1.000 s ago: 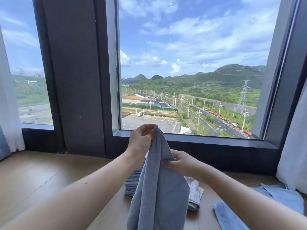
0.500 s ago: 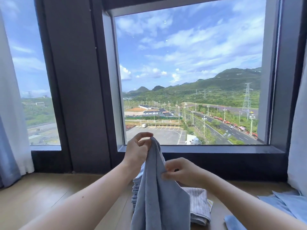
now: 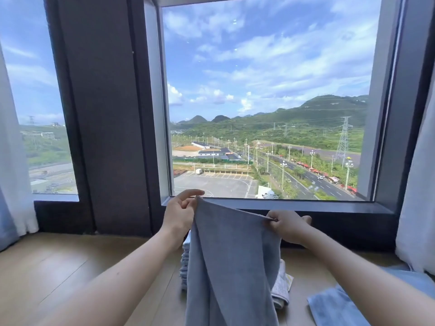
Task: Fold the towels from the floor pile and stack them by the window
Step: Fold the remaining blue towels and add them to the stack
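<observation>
The grey towel (image 3: 235, 267) hangs in front of me, pulled up by its top edge. My left hand (image 3: 181, 212) pinches one corner between thumb and fingers, with the forefinger stretched out above it. My right hand (image 3: 288, 225) pinches the other corner lower down, fingers curled in, so the edge slopes down to the right. The cloth is a soft, matte terry, and it falls in long loose folds past the bottom of my view.

It hides most of the stack of folded towels (image 3: 185, 260) behind it. Only thin pale layered edges show on the left, and a ribbed whitish towel (image 3: 281, 290) sticks out at the lower right. The stack sits on the wooden floor (image 3: 58, 267), smooth light planks, close under the dark window sill (image 3: 294, 205). A flat light blue towel (image 3: 334, 307) lies on the floor to the right, beneath my forearm.

A wide dark pillar (image 3: 106, 114) splits the glass into two panes. A pale sheer curtain (image 3: 11, 184) hangs at the left edge and another curtain (image 3: 419, 208) at the right.
</observation>
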